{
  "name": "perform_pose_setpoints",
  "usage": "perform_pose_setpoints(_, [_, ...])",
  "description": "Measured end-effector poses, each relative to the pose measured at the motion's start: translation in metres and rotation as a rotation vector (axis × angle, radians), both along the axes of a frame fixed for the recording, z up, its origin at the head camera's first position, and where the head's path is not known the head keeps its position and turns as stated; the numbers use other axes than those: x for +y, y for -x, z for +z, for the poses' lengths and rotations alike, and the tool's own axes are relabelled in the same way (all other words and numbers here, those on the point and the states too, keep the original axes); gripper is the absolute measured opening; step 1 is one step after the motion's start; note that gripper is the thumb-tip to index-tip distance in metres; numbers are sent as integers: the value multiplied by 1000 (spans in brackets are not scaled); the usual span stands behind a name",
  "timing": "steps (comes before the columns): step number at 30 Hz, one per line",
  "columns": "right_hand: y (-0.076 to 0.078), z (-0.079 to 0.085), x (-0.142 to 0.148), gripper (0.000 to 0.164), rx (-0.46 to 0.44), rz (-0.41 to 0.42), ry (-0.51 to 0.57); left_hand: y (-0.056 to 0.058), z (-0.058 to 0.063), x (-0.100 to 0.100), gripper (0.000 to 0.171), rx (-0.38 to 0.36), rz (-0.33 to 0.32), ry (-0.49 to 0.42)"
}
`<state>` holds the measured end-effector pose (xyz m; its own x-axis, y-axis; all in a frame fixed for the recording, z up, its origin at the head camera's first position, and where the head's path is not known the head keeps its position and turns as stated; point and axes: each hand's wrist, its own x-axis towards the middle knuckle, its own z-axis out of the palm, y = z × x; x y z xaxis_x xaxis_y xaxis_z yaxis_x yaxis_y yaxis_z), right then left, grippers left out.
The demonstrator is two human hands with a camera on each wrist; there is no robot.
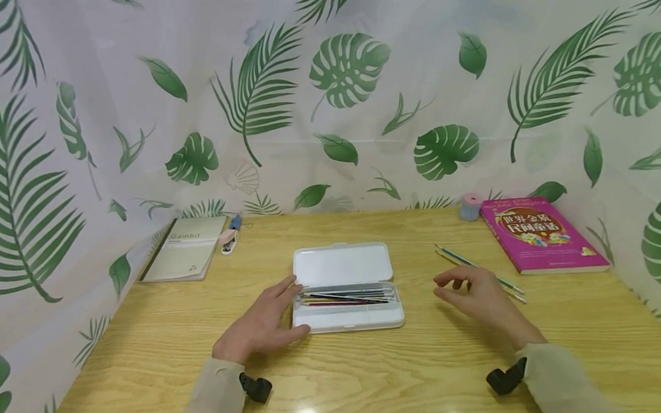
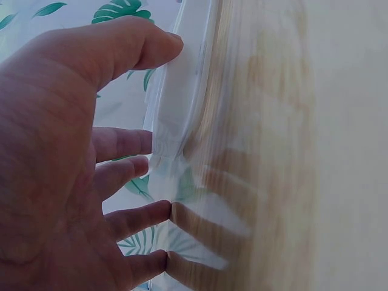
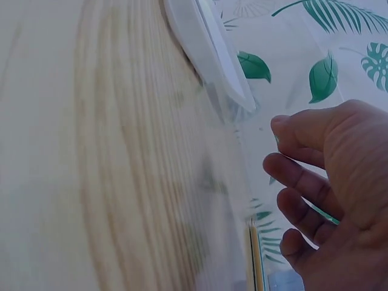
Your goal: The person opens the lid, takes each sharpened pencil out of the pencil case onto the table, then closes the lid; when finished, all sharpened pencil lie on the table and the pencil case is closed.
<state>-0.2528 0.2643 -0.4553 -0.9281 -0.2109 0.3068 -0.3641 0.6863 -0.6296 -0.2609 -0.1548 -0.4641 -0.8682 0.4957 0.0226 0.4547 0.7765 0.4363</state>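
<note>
A white pencil case (image 1: 348, 319) lies with its lid (image 1: 341, 264) folded back on the wooden table. Several pencils (image 1: 348, 298), dark, yellow and red, rest lengthwise in its rear compartment. My left hand (image 1: 264, 323) is at the left end of the case, thumb (image 2: 160, 48) by the front corner and fingers extended along the side. To the right of the case my right hand (image 1: 483, 298) hovers over the table, fingers loosely bent and holding nothing. Two loose pencils (image 1: 461, 259), one green and one yellowish, lie partly hidden behind that hand.
A magenta book (image 1: 564, 251) lies at the back right, beside a pink and blue-grey cylinder (image 1: 470, 207). At the back left is a notebook (image 1: 186, 252) with a small pink and white stapler (image 1: 228, 240) and a blue item (image 1: 235, 223) next to it. Leaf-printed cloth surrounds the table.
</note>
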Motion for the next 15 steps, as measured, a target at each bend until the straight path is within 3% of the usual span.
perform_pose_setpoints(15, [10, -5, -44, 19, 40, 90, -2, -1, 2, 1, 81, -10, 12, 4])
